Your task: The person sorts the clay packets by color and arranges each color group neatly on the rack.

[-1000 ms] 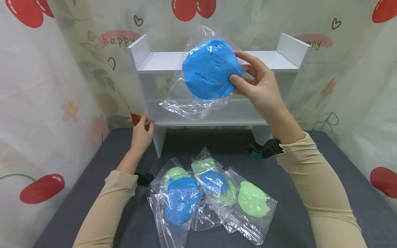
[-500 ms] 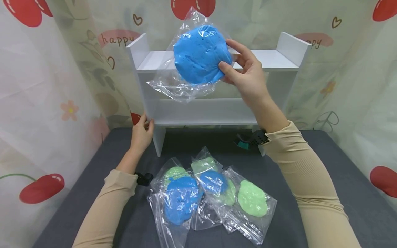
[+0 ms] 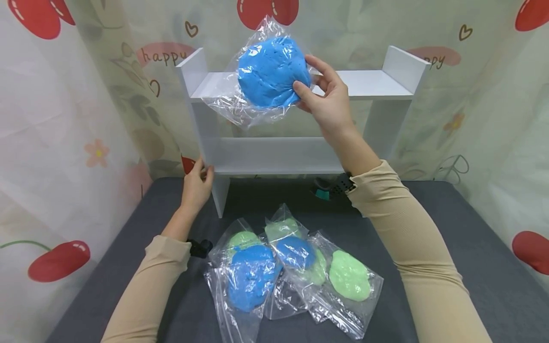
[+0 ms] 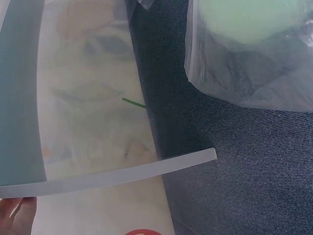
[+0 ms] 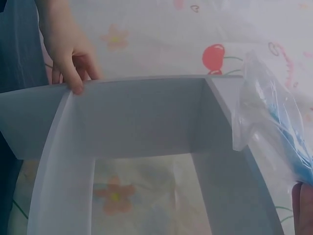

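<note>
My right hand [image 3: 330, 102] pinches the edge of a flat blue lump of clay-like stuff in a clear plastic bag [image 3: 274, 74]. It is held up in front of the white shelf's [image 3: 373, 83] top board, overlapping it in the head view. My left hand [image 3: 197, 188] holds the front edge of the shelf's left side panel, low down. In the right wrist view the left hand [image 5: 73, 58] has its fingertips at that panel's edge; the bag [image 5: 264, 107] shows at the right. Part of the left hand [image 4: 19, 215] appears in the left wrist view.
Several bagged lumps lie overlapping on the dark table [image 3: 411, 267] before the shelf, among them a blue lump [image 3: 250, 281] and a green lump [image 3: 349, 276]. A cherry-print curtain [image 3: 55, 157] surrounds the table. A thin cable [image 3: 454, 166] hangs at the back right.
My right hand has moved the bagged blue lump up and to the left, most of it in the first half second. My left hand and the bags on the table have stayed put.
</note>
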`<action>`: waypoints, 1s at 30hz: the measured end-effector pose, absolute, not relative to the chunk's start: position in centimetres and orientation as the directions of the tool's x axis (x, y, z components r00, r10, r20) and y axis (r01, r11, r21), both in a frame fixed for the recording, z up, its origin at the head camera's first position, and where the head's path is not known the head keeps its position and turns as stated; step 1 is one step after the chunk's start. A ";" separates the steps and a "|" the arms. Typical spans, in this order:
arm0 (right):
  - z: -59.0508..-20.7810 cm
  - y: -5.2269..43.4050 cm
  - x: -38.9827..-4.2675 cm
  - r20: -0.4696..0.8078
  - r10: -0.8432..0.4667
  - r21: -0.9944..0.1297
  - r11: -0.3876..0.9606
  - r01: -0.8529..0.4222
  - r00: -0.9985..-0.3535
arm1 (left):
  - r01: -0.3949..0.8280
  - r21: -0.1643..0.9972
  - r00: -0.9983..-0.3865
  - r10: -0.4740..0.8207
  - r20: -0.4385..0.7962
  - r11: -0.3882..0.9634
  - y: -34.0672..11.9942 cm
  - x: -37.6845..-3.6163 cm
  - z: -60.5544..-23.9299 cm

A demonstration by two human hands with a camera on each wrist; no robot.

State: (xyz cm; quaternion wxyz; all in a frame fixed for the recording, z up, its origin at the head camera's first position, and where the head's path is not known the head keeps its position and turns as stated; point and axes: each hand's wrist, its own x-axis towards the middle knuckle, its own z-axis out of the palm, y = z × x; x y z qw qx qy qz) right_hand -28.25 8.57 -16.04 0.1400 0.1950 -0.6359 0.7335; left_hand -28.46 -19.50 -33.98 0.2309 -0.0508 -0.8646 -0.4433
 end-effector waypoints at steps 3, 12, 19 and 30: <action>-16.2 8.4 -28.4 0.437 -0.018 -0.892 -0.136 -0.431 -0.899 | 0.290 0.745 -0.890 -0.116 0.440 0.601 -19.4 -28.5 -34.0; -16.2 7.1 -28.7 0.409 0.036 -0.907 -0.095 -0.410 -0.912 | 0.304 0.734 -0.886 -0.104 0.452 0.607 -19.5 -28.4 -34.0; -15.6 5.8 -29.0 0.384 0.059 -0.921 -0.045 -0.387 -0.921 | 0.326 0.730 -0.874 -0.104 0.476 0.601 -19.6 -28.5 -34.1; -14.6 4.6 -28.8 0.334 -0.039 -0.942 -0.037 -0.332 -0.942 | 0.348 0.726 -0.865 -0.095 0.492 0.593 -19.6 -28.4 -34.3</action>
